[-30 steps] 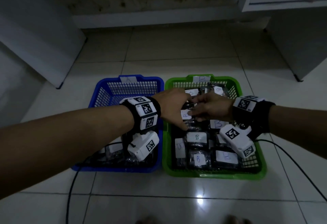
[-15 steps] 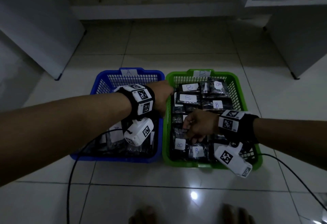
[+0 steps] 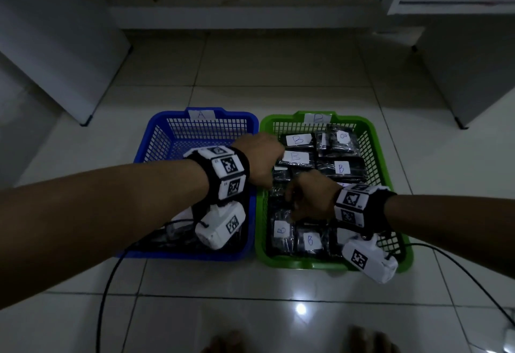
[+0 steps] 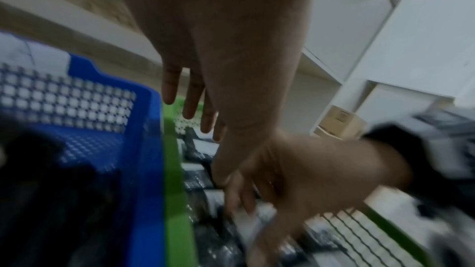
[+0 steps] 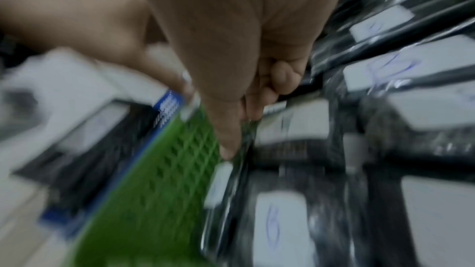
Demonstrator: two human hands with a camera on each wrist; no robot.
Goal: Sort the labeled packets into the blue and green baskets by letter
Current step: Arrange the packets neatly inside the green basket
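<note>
Right hand (image 3: 309,199) pinching packet (image 5: 290,127) in green basket (image 3: 374,141), letter unreadable | left hand (image 3: 259,162) loose-fingered, holding nothing, over rim beside blue basket (image 3: 250,118) | risk: slick wrap slipping out; unchecked letter misfiled

Glossy pale tile floor (image 3: 278,74) with dark grout lines, and a ceiling light reflecting off it close to where the person stands. Two plastic mesh baskets sit right on the tiles, side by side and touching: blue basket (image 3: 156,141) on the left with an "A" tag on its far rim, green basket (image 3: 373,141) on the right. A black cable (image 3: 104,297) trails over the floor in front of the blue one, and another cable (image 3: 473,277) runs off to the right.
</note>
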